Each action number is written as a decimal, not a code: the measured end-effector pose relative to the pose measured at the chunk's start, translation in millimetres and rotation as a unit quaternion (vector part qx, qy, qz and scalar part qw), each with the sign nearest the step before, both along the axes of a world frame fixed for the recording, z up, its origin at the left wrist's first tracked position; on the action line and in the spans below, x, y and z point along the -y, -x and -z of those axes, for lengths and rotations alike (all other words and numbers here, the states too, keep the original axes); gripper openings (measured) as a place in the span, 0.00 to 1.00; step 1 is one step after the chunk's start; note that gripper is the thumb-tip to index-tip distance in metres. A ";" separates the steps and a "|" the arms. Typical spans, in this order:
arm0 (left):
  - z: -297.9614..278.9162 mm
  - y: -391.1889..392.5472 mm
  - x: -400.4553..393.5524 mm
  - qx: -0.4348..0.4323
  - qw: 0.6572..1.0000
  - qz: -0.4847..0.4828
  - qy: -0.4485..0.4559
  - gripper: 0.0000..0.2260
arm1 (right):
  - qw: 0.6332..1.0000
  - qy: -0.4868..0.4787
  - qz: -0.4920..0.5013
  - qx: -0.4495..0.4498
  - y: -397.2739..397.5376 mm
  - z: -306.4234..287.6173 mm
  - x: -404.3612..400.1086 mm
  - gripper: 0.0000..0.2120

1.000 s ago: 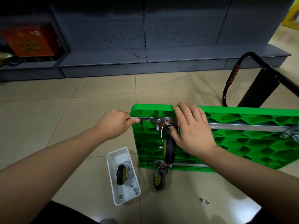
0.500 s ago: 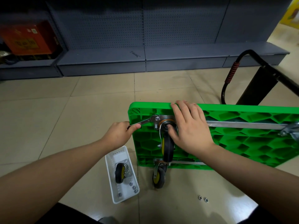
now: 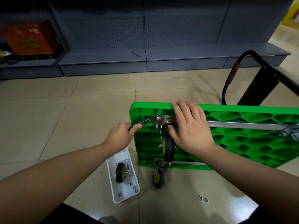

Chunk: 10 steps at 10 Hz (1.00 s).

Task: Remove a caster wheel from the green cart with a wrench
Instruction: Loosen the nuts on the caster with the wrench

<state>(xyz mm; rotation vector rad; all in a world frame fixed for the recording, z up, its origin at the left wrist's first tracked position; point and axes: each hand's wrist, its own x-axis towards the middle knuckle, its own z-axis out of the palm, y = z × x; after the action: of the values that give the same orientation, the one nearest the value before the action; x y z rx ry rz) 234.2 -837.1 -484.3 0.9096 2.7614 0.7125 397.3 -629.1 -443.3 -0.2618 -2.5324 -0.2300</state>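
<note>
**Wrench on the caster bolt, both hands on the upturned cart**

The green cart (image 3: 242, 143) lies upside down on the beige tiled floor (image 3: 64, 118), showing a moulded plastic underside of honeycomb ribs crossed by a flat, bright metal rail (image 3: 242, 126). Its black tubular handle (image 3: 252, 75), with an orange ribbed sleeve, rests on the floor behind it.

The caster wheel (image 3: 169, 147) being worked on sits at the cart's far left corner: a black rubber tyre on a yellow hub, carried in a shiny steel fork and mounting plate. The right hand (image 3: 191, 128) lies over that plate, fingers stretched flat to the cart's rim and thumb pressed against the swivel head. It is a pressing grip, not a closed one.

The wrench (image 3: 142, 122) is a slim, silvery steel bar. Its head sits on a bolt at the plate's upper left corner, and its long axis runs from there down and to the left, past the cart's edge. The left hand (image 3: 120, 136) closes its grip around the handle end, so the wrench head lies up and to the right of that fist, just outside the cart.

A second caster (image 3: 159, 175) stands at the near left corner. Beside it, a white plastic tray (image 3: 113, 183) on the floor holds a loose caster (image 3: 121, 172) and several small nuts. Two more nuts (image 3: 203, 199) lie on the tiles to the right. Grey perforated shelving (image 3: 103, 29) lines the back, with another wrench (image 3: 136, 54) on its base and an orange box (image 3: 29, 38) at left.
</note>
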 end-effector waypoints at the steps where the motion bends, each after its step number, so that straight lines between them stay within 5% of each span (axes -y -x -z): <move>1: 1.7 -0.4 -0.4 -0.002 1.000 -0.001 -0.004 0.27 | 1.000 0.000 0.002 -0.001 0.6 0.3 -0.3 0.31; 7: 3.1 -11.3 -1.1 0.028 0.998 -0.025 -0.041 0.28 | 1.000 -0.003 -0.004 -0.001 0.0 0.1 -1.1 0.31; 10: 32.9 -52.9 -28.0 0.178 0.981 -0.048 -0.066 0.31 | 1.000 0.001 -0.002 0.003 -0.7 -1.0 -1.5 0.32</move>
<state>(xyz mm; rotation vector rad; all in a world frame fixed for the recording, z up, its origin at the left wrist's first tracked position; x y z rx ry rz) 287.2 -809.0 -517.2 0.6021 2.4746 0.9775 398.0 -627.6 -442.3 -0.2562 -2.5395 -0.2267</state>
